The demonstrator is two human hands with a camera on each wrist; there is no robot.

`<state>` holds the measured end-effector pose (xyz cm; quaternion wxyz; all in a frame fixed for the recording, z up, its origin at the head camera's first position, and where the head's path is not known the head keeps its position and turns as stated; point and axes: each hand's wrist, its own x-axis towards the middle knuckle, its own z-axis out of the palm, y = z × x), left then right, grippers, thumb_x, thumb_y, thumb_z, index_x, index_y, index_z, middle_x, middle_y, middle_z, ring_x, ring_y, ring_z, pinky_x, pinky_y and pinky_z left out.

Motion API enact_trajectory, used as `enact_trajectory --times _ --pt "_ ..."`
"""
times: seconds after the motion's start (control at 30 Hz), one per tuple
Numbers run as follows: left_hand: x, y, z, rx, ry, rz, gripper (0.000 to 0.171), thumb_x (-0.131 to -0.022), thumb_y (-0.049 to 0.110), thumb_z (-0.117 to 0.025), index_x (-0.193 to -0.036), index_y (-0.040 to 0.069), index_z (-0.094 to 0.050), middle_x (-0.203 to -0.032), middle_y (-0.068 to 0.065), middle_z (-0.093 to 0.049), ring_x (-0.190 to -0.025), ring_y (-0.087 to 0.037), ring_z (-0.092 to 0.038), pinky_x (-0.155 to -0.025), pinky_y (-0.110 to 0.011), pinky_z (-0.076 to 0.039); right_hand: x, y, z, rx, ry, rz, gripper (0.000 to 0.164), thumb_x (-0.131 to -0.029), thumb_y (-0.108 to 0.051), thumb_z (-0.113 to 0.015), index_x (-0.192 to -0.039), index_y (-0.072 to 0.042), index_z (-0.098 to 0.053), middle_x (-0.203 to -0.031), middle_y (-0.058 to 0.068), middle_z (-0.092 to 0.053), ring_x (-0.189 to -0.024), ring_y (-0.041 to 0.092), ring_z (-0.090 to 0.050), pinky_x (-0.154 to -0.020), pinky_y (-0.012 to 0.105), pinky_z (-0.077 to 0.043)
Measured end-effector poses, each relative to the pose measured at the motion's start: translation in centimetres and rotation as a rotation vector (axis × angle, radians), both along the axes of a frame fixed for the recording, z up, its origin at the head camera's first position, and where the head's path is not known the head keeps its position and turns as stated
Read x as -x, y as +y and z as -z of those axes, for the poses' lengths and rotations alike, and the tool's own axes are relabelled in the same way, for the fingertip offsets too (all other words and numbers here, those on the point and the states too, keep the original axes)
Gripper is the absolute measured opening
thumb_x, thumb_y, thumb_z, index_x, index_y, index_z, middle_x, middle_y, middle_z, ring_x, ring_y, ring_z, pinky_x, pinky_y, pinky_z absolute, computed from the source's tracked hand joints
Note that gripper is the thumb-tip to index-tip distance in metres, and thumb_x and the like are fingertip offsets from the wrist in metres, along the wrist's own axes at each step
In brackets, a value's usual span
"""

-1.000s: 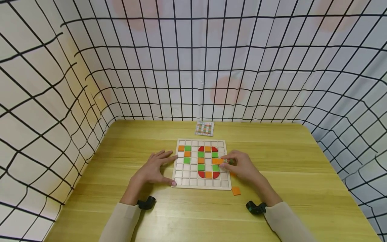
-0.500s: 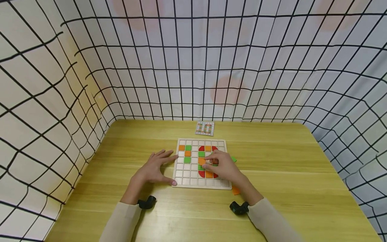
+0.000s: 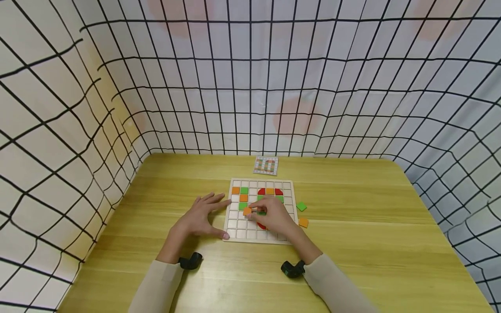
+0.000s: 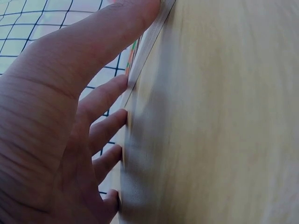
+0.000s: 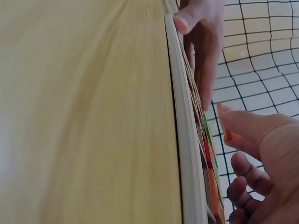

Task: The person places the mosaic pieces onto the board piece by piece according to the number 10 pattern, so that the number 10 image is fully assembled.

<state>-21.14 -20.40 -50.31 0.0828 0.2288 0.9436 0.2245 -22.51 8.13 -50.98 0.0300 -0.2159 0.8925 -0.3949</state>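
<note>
A wooden grid board (image 3: 237, 235) lies on the table, with orange and green square tiles and red rounded pieces set in its cells. My right hand (image 3: 274, 216) pinches an orange square tile (image 3: 247, 211) between thumb and fingertips, over the board just below a green tile (image 3: 243, 206) in the left part. In the right wrist view the orange tile (image 5: 224, 122) stands edge-on in the pinch, above the board's surface. My left hand (image 3: 200, 217) is spread at the board's left edge, thumb and index fingertip touching it. My right hand hides several of the pieces on the right.
A small printed pattern card (image 3: 265, 165) lies behind the board. Right of the board lie a loose green tile (image 3: 301, 206) and a loose orange tile (image 3: 303, 222). A black wire grid (image 3: 250, 91) with white sheeting behind it surrounds the table (image 3: 188, 174).
My right hand has carried the orange tile leftward across the board, from its right side to its left part. My left hand has stayed in place.
</note>
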Motion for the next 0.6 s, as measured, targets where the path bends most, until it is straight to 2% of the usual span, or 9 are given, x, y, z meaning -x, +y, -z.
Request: enact_trajectory --times 0.23,0.6 --pt "0.0 0.0 -0.1 -0.004 -0.012 -0.001 0.109 -0.064 0.073 -0.086 -0.157 0.032 -0.046 -0.17 -0.005 -0.03 -0.159 -0.04 -0.017 -0.124 -0.072 -0.007 0.0 -1.0 0.4 -0.036 -0.011 0.006 0.027 -0.09 -0.04 -0.081 -0.113 -0.024 -0.081 -0.083 -0.006 -0.059 -0.079 0.013 -0.053 -0.069 0.028 -0.046" --pt "0.0 0.0 -0.1 0.001 -0.012 -0.001 0.109 -0.064 0.073 -0.086 -0.157 0.031 -0.046 -0.17 -0.005 -0.03 -0.159 -0.04 -0.017 -0.124 -0.071 -0.007 -0.3 -1.4 0.4 -0.104 0.04 0.008 0.025 -0.089 -0.037 -0.081 -0.112 -0.026 -0.082 -0.08 -0.01 -0.059 -0.077 0.01 -0.053 -0.067 0.027 -0.045"
